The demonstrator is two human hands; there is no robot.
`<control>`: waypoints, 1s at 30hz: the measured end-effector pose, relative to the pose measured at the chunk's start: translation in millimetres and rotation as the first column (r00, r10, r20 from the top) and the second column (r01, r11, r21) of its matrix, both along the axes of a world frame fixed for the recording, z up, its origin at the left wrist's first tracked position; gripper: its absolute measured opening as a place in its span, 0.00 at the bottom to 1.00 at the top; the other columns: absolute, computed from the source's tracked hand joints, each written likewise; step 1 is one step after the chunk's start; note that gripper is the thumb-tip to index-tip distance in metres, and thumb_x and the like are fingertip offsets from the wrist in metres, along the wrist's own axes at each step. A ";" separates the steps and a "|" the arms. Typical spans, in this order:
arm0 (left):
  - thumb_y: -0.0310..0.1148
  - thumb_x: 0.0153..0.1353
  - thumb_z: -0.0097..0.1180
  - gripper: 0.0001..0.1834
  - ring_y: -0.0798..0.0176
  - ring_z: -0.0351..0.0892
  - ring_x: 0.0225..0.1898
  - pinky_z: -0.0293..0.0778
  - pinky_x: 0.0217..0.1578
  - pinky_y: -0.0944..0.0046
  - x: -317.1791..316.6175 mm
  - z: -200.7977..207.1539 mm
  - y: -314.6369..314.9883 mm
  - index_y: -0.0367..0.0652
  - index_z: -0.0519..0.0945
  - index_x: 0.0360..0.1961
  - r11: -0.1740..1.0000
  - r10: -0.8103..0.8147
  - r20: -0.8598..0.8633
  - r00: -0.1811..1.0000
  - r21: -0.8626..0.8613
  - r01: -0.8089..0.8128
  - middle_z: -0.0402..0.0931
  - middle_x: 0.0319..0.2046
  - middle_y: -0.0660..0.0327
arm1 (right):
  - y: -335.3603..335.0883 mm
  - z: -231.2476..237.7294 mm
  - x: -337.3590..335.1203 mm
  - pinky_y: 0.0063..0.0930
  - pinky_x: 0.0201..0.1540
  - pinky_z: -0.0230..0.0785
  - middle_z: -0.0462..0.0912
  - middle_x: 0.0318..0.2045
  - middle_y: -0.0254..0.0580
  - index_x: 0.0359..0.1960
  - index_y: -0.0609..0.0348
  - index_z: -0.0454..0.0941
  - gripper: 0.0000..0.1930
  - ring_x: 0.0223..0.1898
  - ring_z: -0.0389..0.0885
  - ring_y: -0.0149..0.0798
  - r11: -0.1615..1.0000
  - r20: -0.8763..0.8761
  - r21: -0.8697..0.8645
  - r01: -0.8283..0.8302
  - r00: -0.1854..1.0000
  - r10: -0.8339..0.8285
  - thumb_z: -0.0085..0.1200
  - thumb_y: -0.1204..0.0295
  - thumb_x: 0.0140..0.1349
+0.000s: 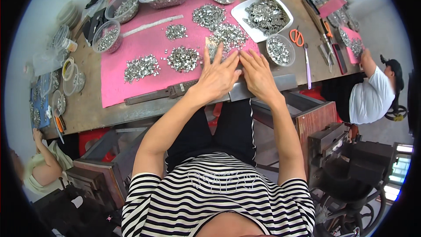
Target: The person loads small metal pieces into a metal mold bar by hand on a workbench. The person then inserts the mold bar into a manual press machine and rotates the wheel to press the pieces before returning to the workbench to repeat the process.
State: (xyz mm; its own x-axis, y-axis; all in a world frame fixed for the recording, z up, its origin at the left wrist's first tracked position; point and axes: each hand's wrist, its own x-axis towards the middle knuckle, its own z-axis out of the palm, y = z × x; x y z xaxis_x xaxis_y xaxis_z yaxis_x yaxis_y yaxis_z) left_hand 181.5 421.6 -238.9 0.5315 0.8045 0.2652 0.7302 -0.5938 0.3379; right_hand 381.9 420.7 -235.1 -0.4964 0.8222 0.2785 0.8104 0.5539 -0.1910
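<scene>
Your left hand (215,79) has its fingers fanned out, thumb standing off from the index, tips down at the near edge of the loose heap of silvery metal bits (230,34) on the pink mat (115,88). Your right hand (259,77) is flatter, fingers pressed together, tips just beside the left's; can't tell from up here if there's a bit under them.

Honestly, with parts that tiny I'd go light: use the pads, not the nails, and work a few from the near edge rather than digging into the middle. Keep the right fingers closed up like a little fence, because bits could easily squirt sideways. The left ones are spread wide enough that stuff could slip between them, so maybe close them a touch.

Watch the table side too: there's a flat grey metal plate (285,82) below your right hand, and a dark metal bar (151,96) lying along the mat's near edge to your left. Knuckles could catch on either.

Further out, the darker pile (183,59) left of your left hand is close, so mind that little finger or you may mix the two. Same with your right elbow room: the round clear tub (280,50) sits near, orange-handled scissors (297,37) beyond it.
</scene>
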 end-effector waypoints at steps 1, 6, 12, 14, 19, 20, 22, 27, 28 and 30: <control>0.42 0.75 0.46 0.27 0.35 0.47 0.77 0.35 0.70 0.20 -2.0 -3.1 -3.3 0.37 0.70 0.69 1.000 -0.016 0.046 0.999 -0.003 0.016 0.64 0.72 0.55 | -5.2 2.6 1.2 0.53 0.74 0.52 0.72 0.69 0.45 0.64 0.62 0.74 0.22 0.73 0.64 0.52 1.000 -0.025 0.005 -0.014 1.000 0.014 0.52 0.77 0.67; 0.35 0.70 0.56 0.15 0.45 0.66 0.68 0.45 0.69 0.28 -13.4 4.2 4.4 0.47 0.84 0.55 0.998 0.055 0.314 0.948 -0.011 -0.055 0.81 0.57 0.61 | -4.5 8.1 13.5 0.45 0.68 0.63 0.82 0.58 0.47 0.55 0.61 0.81 0.16 0.63 0.76 0.50 1.000 -0.280 0.011 -0.001 0.960 0.004 0.54 0.79 0.67; 0.33 0.59 0.65 0.08 0.56 0.74 0.45 0.59 0.55 0.45 -11.6 1.9 32.7 0.50 0.86 0.40 0.977 0.116 0.365 0.924 0.126 -0.173 0.81 0.36 0.65 | 6.6 1.6 -1.4 0.35 0.45 0.73 0.83 0.37 0.45 0.42 0.61 0.85 0.09 0.41 0.81 0.45 0.993 -0.469 0.031 0.110 0.880 -0.083 0.59 0.82 0.62; 0.34 0.59 0.66 0.06 0.57 0.73 0.45 0.57 0.57 0.44 -7.7 2.7 36.3 0.50 0.85 0.38 0.979 0.100 0.301 0.948 0.142 -0.148 0.78 0.33 0.66 | 10.1 1.2 -7.7 0.37 0.41 0.71 0.80 0.32 0.43 0.38 0.61 0.85 0.05 0.36 0.78 0.45 0.987 -0.474 0.066 0.147 0.875 -0.099 0.62 0.81 0.60; 0.35 0.58 0.67 0.06 0.58 0.73 0.46 0.57 0.57 0.42 0.2 0.9 41.3 0.51 0.85 0.37 0.977 0.053 0.266 0.962 0.186 -0.105 0.77 0.33 0.66 | 19.6 -10.4 -17.5 0.39 0.39 0.70 0.78 0.30 0.42 0.36 0.60 0.85 0.05 0.34 0.76 0.46 0.963 -0.425 0.148 0.223 0.894 -0.142 0.64 0.79 0.57; 0.35 0.58 0.67 0.06 0.58 0.73 0.46 0.57 0.57 0.42 1.2 1.1 41.1 0.52 0.85 0.37 0.976 0.030 0.236 0.971 0.203 -0.080 0.77 0.34 0.66 | 19.9 -12.5 -18.6 0.39 0.39 0.70 0.78 0.30 0.41 0.35 0.59 0.85 0.05 0.34 0.75 0.46 0.955 -0.411 0.161 0.249 0.897 -0.164 0.65 0.79 0.56; 0.34 0.57 0.67 0.07 0.57 0.73 0.47 0.57 0.57 0.42 2.6 1.8 41.1 0.51 0.85 0.37 0.979 0.024 0.207 0.978 0.192 -0.065 0.77 0.34 0.65 | 19.7 -17.3 -18.6 0.41 0.40 0.68 0.78 0.31 0.41 0.34 0.57 0.85 0.05 0.36 0.75 0.46 0.958 -0.406 0.152 0.243 0.899 -0.163 0.65 0.77 0.56; 0.33 0.56 0.66 0.08 0.56 0.73 0.48 0.58 0.57 0.42 3.7 -1.3 45.8 0.47 0.84 0.37 0.971 0.017 0.095 0.995 0.235 -0.039 0.77 0.35 0.64 | 18.6 -16.9 -21.4 0.42 0.41 0.65 0.77 0.33 0.39 0.33 0.56 0.84 0.05 0.39 0.75 0.46 0.965 -0.389 0.140 0.222 0.909 -0.152 0.66 0.75 0.55; 0.33 0.56 0.66 0.08 0.56 0.73 0.48 0.58 0.57 0.42 3.2 -1.6 46.8 0.47 0.84 0.37 0.972 0.020 0.094 0.995 0.231 -0.041 0.77 0.35 0.64 | 19.4 -15.2 -22.7 0.42 0.41 0.65 0.77 0.33 0.39 0.33 0.56 0.83 0.05 0.39 0.75 0.46 0.964 -0.371 0.146 0.221 0.916 -0.153 0.65 0.75 0.55; 0.32 0.57 0.66 0.07 0.56 0.73 0.48 0.58 0.57 0.44 0.8 -1.4 48.2 0.46 0.83 0.37 0.964 -0.006 0.082 0.997 0.265 -0.016 0.77 0.36 0.63 | 20.5 -13.9 -24.0 0.42 0.42 0.65 0.77 0.33 0.40 0.33 0.57 0.82 0.05 0.39 0.75 0.47 0.966 -0.354 0.146 0.214 0.923 -0.151 0.65 0.75 0.55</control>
State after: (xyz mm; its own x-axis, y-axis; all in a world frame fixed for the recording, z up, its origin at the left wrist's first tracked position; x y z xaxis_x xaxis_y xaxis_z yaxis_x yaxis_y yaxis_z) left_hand 182.3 469.8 -240.4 0.4950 0.7024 0.5115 0.7102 -0.6662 0.2277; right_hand 357.9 441.3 -249.0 -0.1926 0.8103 0.5535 0.8055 0.4527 -0.3825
